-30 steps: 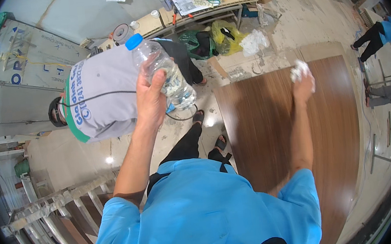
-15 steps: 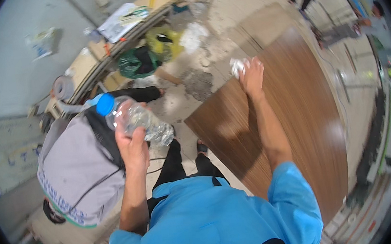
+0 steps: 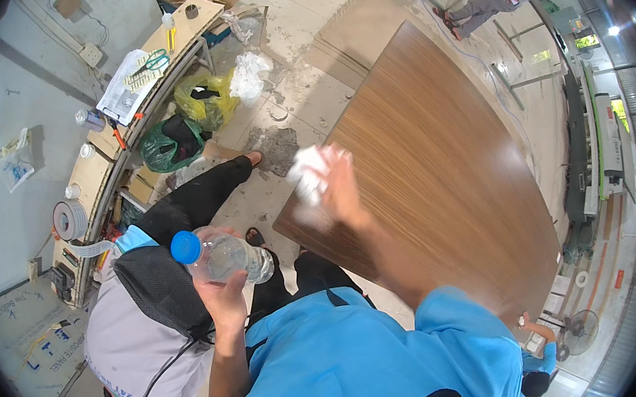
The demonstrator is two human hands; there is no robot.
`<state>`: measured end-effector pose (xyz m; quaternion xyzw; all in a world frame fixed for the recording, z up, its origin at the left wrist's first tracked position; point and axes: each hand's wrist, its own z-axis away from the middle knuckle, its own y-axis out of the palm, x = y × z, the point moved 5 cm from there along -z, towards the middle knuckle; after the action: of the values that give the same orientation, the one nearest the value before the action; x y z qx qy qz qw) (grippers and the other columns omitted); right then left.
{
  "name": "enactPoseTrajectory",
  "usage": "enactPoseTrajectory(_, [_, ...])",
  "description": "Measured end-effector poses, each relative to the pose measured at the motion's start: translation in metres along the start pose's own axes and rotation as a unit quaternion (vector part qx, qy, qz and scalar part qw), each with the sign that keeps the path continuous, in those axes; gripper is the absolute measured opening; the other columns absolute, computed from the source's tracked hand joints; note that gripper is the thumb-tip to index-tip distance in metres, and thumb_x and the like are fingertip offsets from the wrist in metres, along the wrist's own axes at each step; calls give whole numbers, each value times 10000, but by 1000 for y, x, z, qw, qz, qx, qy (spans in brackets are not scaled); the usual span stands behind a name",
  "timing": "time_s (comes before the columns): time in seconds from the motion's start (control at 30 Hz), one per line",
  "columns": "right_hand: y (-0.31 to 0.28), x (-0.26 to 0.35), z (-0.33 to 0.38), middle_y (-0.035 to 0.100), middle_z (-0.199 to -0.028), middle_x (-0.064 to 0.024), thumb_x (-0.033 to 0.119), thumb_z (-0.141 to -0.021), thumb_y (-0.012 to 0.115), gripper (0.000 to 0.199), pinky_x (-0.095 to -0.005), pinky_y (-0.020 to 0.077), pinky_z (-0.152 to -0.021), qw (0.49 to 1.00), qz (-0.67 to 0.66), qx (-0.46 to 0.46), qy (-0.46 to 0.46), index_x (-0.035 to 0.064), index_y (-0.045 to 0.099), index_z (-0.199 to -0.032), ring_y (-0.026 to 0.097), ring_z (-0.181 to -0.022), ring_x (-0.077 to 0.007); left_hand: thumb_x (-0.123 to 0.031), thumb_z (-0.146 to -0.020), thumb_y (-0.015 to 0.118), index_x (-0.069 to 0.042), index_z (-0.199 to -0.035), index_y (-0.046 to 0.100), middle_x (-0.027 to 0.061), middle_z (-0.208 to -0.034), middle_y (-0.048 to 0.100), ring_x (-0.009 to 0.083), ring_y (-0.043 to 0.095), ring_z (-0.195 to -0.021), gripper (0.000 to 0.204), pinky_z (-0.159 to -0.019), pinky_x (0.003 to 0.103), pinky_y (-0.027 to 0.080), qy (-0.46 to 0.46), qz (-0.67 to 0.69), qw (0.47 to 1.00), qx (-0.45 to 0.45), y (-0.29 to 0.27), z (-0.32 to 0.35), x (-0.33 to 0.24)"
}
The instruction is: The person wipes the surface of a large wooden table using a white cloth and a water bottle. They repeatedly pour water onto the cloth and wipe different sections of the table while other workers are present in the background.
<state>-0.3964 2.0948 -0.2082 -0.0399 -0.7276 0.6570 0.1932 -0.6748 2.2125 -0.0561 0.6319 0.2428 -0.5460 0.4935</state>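
Observation:
My left hand [image 3: 224, 300] is wrapped round a clear plastic bottle [image 3: 223, 256] with a blue cap, tilted with the cap toward the upper left. The contents are hard to make out. My right hand [image 3: 341, 187], smeared by motion, grips a crumpled white wad [image 3: 306, 173], cloth or tissue. It is by the left edge of a large brown wood-grain board [image 3: 438, 162]; whether the wad touches the board, I cannot tell.
Close on my left, a person in a grey shirt [image 3: 135, 334] bends low. Another person's hand [image 3: 531, 322] reaches the board's near right edge. A cluttered bench [image 3: 100, 155] and bags, green [image 3: 162, 154] and yellow [image 3: 188, 107], stand at left. People are at far right.
My right hand has drawn back from the board's surface toward its left edge with the white wad. The left hand still holds the bottle, and the view has turned.

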Motion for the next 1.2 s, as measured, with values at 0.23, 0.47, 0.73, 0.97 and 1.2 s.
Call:
enactPoseTrajectory(0.23, [-43,-337,75,688,-1162,-193,289,-969,593,344,-508,524,-930,876,214,-183,392,16,685,-1156,648,-1074,-380,-152,-764,902,-27,-1359,531,81,-1241,660,196,656,-1117,713,-980,345,533,-8,-72,997,-18,10,26,-15])
enactPoseTrajectory(0.47, [-68,-430,365,647,-1337,-142,492,-1033,475,536,-575,552,-924,717,129,-151,668,132,594,-1412,658,-1174,-388,-21,-724,869,-46,-1362,539,56,-1261,636,168,624,-1158,719,-1022,338,500,-11,-68,997,-26,29,51,-7])
enactPoseTrajectory(0.73, [-37,-151,99,567,-1412,-188,244,-913,603,511,-576,290,-1112,956,34,-43,289,74,587,-1394,465,-1320,-394,-154,-805,875,-34,-1424,510,44,-1280,626,158,609,-1152,729,-1024,330,482,3,-69,997,20,61,56,-3])
enactPoseTrajectory(0.97, [-46,-49,254,380,-1592,-228,236,-886,593,622,-642,201,-1197,975,-45,-69,206,183,529,-1503,303,-1464,-488,-404,-819,864,-11,-1516,395,201,-1358,602,317,616,-1247,928,-1076,437,492,92,-49,994,20,74,85,-36])
enactPoseTrajectory(1.2, [-124,-336,557,394,-1598,-213,458,-992,503,683,-662,294,-1121,580,117,-106,799,172,375,-1598,351,-1435,-483,-536,-888,753,-52,-1573,344,200,-1463,508,324,529,-1323,933,-1118,469,442,98,-130,981,107,76,137,-44])
